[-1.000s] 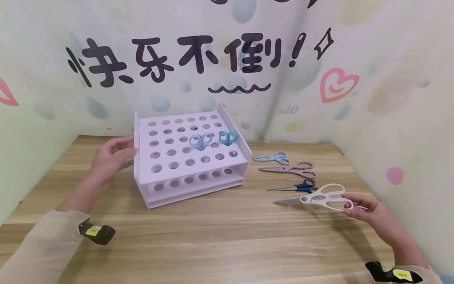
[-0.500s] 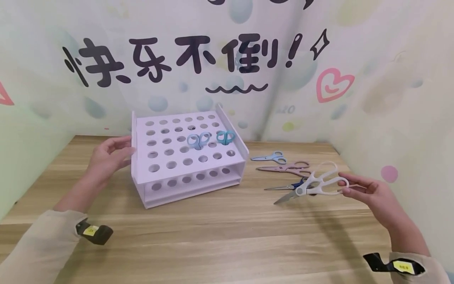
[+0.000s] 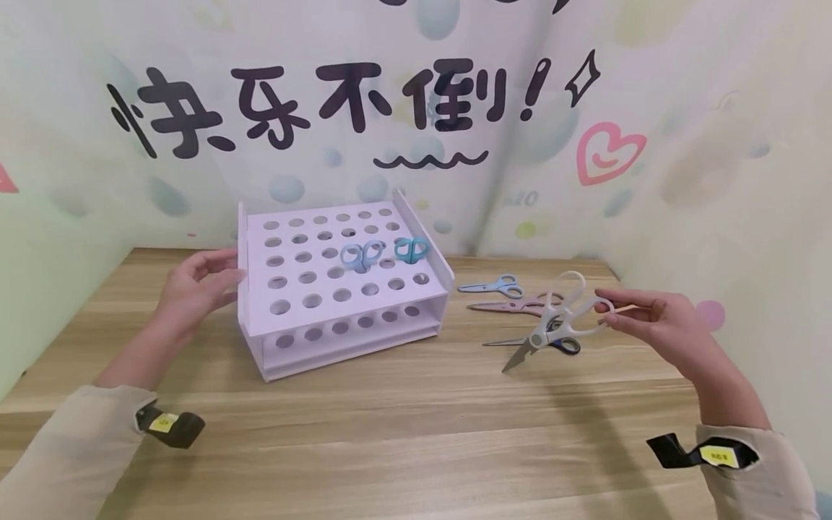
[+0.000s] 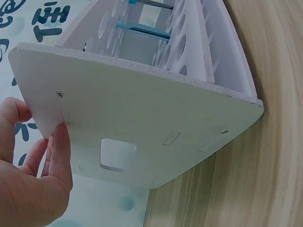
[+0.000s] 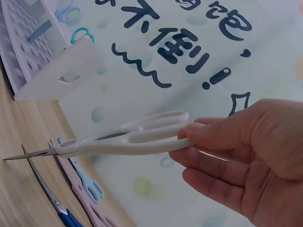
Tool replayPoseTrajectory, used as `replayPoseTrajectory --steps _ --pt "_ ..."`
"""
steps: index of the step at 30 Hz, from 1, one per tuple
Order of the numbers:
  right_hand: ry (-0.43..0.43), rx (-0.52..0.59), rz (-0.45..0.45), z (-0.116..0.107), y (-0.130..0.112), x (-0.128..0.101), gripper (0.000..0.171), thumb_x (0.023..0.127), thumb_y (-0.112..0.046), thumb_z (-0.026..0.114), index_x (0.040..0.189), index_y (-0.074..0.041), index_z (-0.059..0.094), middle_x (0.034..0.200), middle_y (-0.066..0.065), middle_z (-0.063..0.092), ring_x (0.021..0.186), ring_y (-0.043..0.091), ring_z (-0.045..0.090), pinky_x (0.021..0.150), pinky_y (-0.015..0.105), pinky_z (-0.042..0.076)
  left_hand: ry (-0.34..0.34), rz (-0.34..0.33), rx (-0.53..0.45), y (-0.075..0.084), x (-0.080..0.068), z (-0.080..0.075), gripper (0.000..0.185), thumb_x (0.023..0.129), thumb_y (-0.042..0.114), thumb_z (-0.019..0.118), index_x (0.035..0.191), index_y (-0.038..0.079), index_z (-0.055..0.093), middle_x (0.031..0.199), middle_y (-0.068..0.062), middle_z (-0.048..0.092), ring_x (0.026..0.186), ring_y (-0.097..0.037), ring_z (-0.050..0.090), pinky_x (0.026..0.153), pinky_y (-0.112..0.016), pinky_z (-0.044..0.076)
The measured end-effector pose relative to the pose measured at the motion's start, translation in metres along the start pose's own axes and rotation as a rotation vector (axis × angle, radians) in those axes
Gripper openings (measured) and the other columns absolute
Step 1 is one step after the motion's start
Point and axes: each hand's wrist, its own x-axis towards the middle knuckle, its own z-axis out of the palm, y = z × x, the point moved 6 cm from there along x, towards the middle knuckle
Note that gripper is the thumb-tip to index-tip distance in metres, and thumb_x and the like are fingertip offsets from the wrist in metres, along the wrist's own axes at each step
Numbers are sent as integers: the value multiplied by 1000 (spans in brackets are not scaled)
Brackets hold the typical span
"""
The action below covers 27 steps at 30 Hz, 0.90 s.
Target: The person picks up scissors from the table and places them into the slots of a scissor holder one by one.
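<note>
**White scissors lifted, rack steadied**

My right hand (image 3: 650,321) pinches the white scissors (image 3: 559,325) by the handle loops, thumb on top and fingers curled beneath. I see the scissors clear of the desk (image 3: 416,433), blades closed and tilted down to the left, tip pointing toward the wood. They hang in front of the scissors lying on the desk, to the right of the rack.

My left hand (image 3: 195,289) rests with relaxed, nearly straight fingers against the left side panel of the white rack (image 3: 325,289); in the left wrist view the fingertips (image 4: 61,137) touch that panel, gripping nothing.

The rack stands on the desk, its top plate full of round holes. Two pairs stand in holes: light blue scissors (image 3: 362,255) and teal scissors (image 3: 412,249), handles up.

On the desk behind the lifted pair lie pale blue scissors (image 3: 494,287), pink scissors (image 3: 520,306) and dark blue scissors (image 3: 552,344).
</note>
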Motion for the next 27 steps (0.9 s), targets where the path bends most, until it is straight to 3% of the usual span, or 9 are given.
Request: replayPoseTrajectory --steps 5,10,16,20,27 --pt "0 -59 -63 4 -17 9 35 84 -4 65 119 1 59 92 -12 67 79 2 64 67 12 53 4 0 -9 1 -2 -1 27 86 13 65 109 18 52 104 -1 46 85 -3 55 70 -16 54" --pt "1 -136 -98 9 -30 15 34 82 -1 67 115 4 60 91 5 68 76 2 64 65 13 54 6 6 -27 3 -3 -1 27 85 12 66 108 17 52 103 -1 46 84 -2 55 69 -16 54" --pt "-46 -103 -164 16 -45 22 32 81 1 67 112 5 62 90 4 67 79 7 65 67 17 55 12 -6 -21 1 -4 -3 27 85 13 66 108 19 52 103 -1 47 83 -2 55 69 -16 54" --pt "-74 -108 -195 20 -51 24 31 81 -1 67 111 4 63 91 12 66 81 9 65 67 17 55 12 -2 -18 1 -5 -3 27 85 13 65 108 18 53 103 -1 47 83 -2 56 69 -16 54" --pt "-123 -110 -249 28 -68 33 30 81 -2 67 110 3 63 92 14 66 81 10 66 68 16 55 13 3 -4 3 -5 0 32 85 13 66 114 13 52 104 -2 46 85 -4 55 70 -16 54"
